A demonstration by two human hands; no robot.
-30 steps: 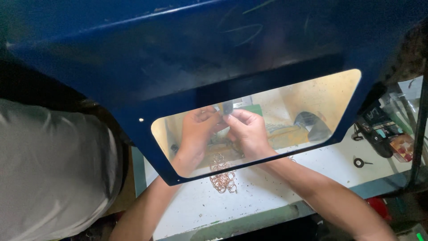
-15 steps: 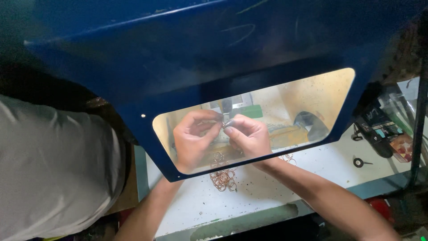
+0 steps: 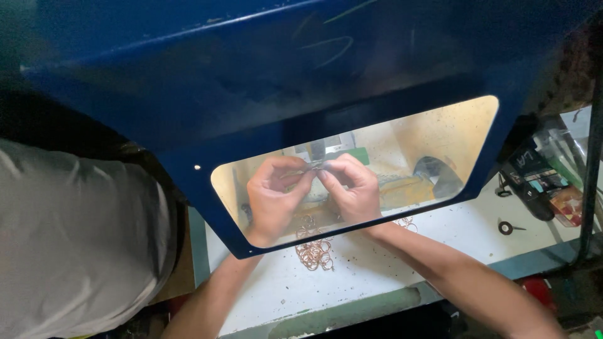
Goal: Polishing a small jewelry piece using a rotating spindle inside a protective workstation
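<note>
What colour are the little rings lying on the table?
The little rings are coppery orange, heaped on the white table. The head view shows them best.

The machine guard is deep blue, with a clear window tinted warm yellow by the light behind it. The bench top is white with a pale green front edge, and the heap of wire rings on it is coppery pink. The shirt at the left is plain light grey.
</note>
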